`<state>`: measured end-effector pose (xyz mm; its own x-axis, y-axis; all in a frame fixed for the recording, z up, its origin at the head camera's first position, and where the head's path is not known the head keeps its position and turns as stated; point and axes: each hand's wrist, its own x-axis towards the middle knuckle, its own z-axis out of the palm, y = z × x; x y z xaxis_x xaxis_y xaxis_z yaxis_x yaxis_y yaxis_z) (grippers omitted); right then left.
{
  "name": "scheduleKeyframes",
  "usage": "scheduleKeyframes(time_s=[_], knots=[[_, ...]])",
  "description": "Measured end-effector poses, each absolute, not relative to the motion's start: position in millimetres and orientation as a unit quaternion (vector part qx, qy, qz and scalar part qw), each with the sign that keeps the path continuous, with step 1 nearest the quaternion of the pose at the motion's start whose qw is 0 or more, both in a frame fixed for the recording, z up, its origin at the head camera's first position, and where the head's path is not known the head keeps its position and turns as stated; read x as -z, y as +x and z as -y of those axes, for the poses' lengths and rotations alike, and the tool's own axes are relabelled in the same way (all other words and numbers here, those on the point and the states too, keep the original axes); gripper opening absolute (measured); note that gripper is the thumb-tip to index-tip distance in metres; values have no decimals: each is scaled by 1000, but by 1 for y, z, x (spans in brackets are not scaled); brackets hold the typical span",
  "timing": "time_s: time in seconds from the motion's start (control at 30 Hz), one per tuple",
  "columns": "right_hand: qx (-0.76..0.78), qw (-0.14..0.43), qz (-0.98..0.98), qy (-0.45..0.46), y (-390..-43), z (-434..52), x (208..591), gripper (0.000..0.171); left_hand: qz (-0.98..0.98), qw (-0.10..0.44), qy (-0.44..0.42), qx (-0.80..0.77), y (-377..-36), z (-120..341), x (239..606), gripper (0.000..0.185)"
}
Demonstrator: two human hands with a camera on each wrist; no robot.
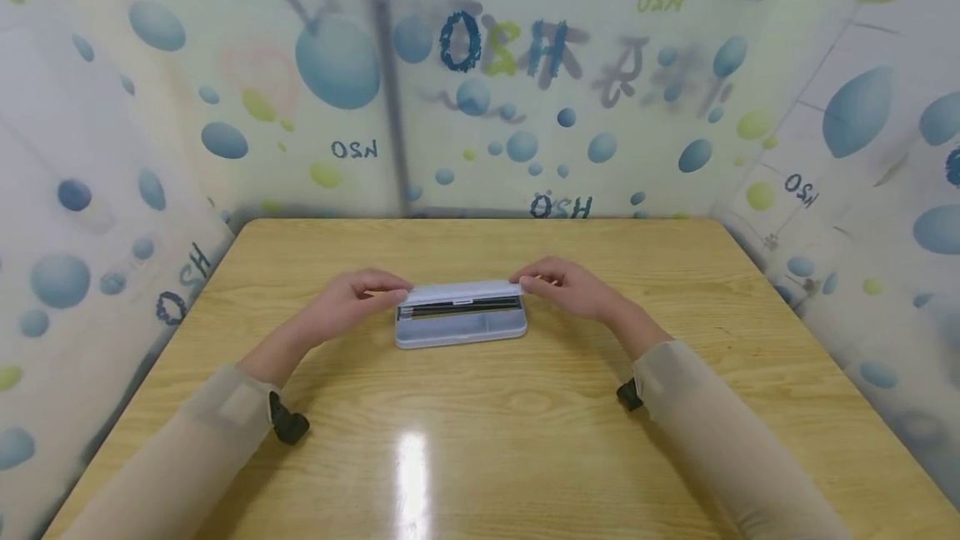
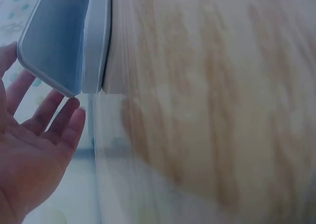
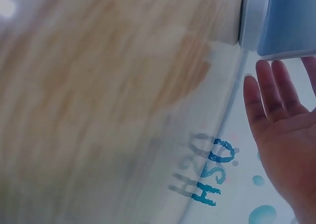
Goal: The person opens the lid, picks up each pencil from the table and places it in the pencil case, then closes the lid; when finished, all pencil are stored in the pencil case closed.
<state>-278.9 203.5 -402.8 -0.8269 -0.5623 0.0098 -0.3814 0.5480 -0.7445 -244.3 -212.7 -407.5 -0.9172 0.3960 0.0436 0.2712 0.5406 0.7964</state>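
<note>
A pale grey-blue pencil case (image 1: 461, 328) lies on the wooden table, its lid (image 1: 457, 291) partly raised. Dark, slim pencil-like items (image 1: 465, 307) show in the gap under the lid; their exact kind is too small to tell. My left hand (image 1: 347, 303) pinches the left end of the lid, the thumb at its edge and the fingers behind in the left wrist view. At the other end, my right hand (image 1: 572, 290) holds the lid's right corner between thumb and fingers. The right thumb is out of the right wrist view, where the lid (image 3: 291, 21) is cut off.
The wooden table (image 1: 517, 440) stretches around the case, with a bright reflection near its front. Patterned curtains (image 1: 480, 157) with blue and green drops enclose the back and both sides. A dark strap piece (image 1: 288, 423) hangs at the left cuff, another (image 1: 630, 395) at the right.
</note>
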Motion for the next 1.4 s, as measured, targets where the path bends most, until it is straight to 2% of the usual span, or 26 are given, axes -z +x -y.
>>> scheduleKeyframes(time_s=[0.2, 0.5, 0.8, 1.1, 1.4], knots=[[379, 149, -872, -270, -277, -206, 403, 37, -868, 94, 214, -437, -244, 211, 410, 39], [338, 205, -883, -255, -277, -202, 406, 50, -863, 128, 241, -425, -242, 211, 416, 44], [309, 208, -893, -253, -276, -196, 406, 59, -883, 133, 238, -382, -242, 204, 415, 54], [314, 204, -901, -220, -275, -191, 406, 60, -888, 132, 231, -375, -244, 203, 417, 56], [315, 195, -900, -229, -276, -189, 408, 62, -892, 135, 229, -365, -245, 204, 418, 59]])
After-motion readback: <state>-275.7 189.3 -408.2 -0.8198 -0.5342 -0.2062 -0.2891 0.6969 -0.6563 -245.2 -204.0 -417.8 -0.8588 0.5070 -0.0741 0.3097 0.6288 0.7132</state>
